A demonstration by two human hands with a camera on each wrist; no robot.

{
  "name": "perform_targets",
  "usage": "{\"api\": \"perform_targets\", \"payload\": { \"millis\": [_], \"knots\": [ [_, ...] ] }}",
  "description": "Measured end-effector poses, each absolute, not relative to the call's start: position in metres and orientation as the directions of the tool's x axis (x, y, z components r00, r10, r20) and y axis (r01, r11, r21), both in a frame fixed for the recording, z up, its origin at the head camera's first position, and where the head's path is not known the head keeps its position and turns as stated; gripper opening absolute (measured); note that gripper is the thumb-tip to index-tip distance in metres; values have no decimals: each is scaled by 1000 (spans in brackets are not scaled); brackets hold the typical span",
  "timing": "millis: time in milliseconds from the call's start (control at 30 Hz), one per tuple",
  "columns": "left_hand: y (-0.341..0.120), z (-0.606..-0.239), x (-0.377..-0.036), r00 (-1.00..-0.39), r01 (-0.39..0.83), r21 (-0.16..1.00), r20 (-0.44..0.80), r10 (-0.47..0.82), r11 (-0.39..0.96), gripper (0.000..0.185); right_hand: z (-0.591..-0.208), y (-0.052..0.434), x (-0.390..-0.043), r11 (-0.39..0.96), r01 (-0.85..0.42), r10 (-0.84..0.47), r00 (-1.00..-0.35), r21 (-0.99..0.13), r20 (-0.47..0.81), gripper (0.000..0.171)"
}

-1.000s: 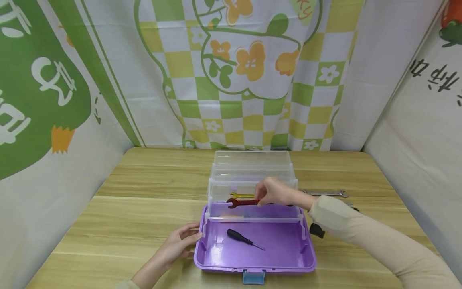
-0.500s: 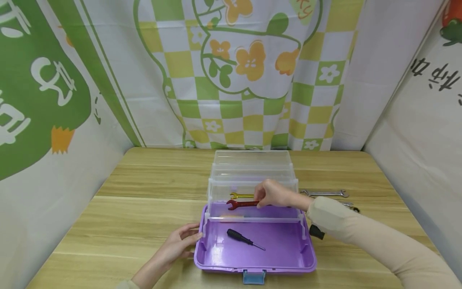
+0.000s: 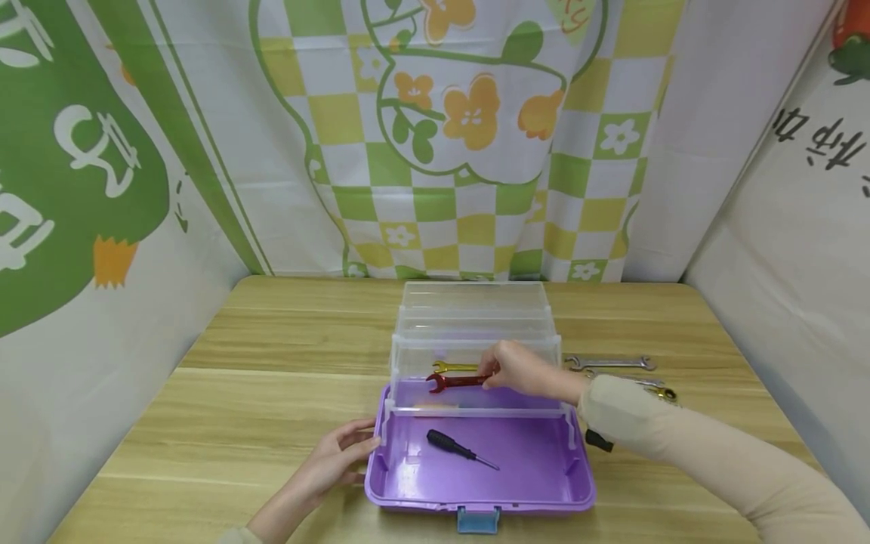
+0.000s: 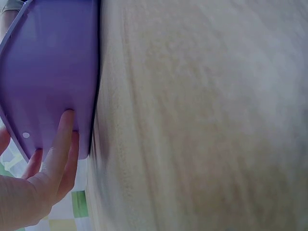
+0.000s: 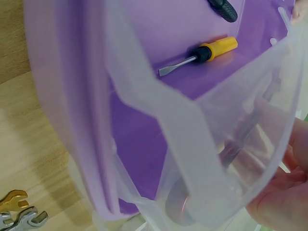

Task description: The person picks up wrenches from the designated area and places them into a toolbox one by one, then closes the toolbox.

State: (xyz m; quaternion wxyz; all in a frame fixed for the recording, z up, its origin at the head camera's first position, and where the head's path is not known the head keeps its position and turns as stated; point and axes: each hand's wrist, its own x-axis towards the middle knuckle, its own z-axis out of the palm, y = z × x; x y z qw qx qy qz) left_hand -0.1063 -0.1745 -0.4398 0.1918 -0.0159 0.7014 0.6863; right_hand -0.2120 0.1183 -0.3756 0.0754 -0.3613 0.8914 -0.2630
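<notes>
An open purple toolbox (image 3: 578, 483) stands on the wooden table, with a clear fold-out tray (image 3: 476, 344) raised over its back. My right hand (image 3: 519, 370) reaches into the tray and pinches a red wrench (image 3: 451, 381) by its shaft. A yellow wrench (image 3: 454, 367) lies just behind it. A black screwdriver (image 3: 462, 449) lies on the purple floor. The right wrist view shows a yellow-handled screwdriver (image 5: 202, 54) under the clear tray (image 5: 192, 139). My left hand (image 3: 333, 457) rests with straight fingers (image 4: 62, 139) against the box's left wall (image 4: 48, 67).
Right of the box a silver wrench (image 3: 610, 363) and a gold-tipped wrench (image 3: 655, 387) lie on the table (image 3: 272, 393); these wrenches (image 5: 19, 211) also show in the right wrist view. A black handle (image 3: 598, 440) pokes out under my right forearm. Cloth walls enclose three sides.
My right hand has sunk slightly and drifted right with the red wrench. The forearm has shifted and uncovers more of the gold-tipped wrench. The left hand has not moved.
</notes>
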Motion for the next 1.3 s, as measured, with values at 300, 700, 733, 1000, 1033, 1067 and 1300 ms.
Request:
{"api": "perform_targets", "payload": {
  "millis": [300,700,733,1000,1033,1067,1300],
  "knots": [
    [-174,-440,-106,-926,-288,956,-292,239,54,62,-389,122,-215,571,-693,-709,-686,-440,161,10],
    [-174,-442,-107,-926,-288,956,-293,236,56,62,-381,119,-205,634,-657,-679,-726,-408,113,11],
    [-174,-442,-107,-927,-288,956,-293,235,56,62,-381,119,-204,637,-655,-675,-728,-407,115,12],
    [-174,-442,-107,-929,-287,956,-292,228,57,60,-382,118,-202,647,-639,-648,-748,-416,142,11],
    [-175,-442,-107,-929,-287,956,-292,228,57,60,-383,118,-202,648,-639,-646,-749,-414,144,11],
    [-175,-442,-106,-929,-286,957,-291,229,58,60,-383,118,-202,649,-640,-645,-749,-411,148,11],
    [-175,-442,-107,-928,-286,957,-290,235,52,60,-384,116,-199,668,-639,-632,-758,-382,162,11]
  ]
}}
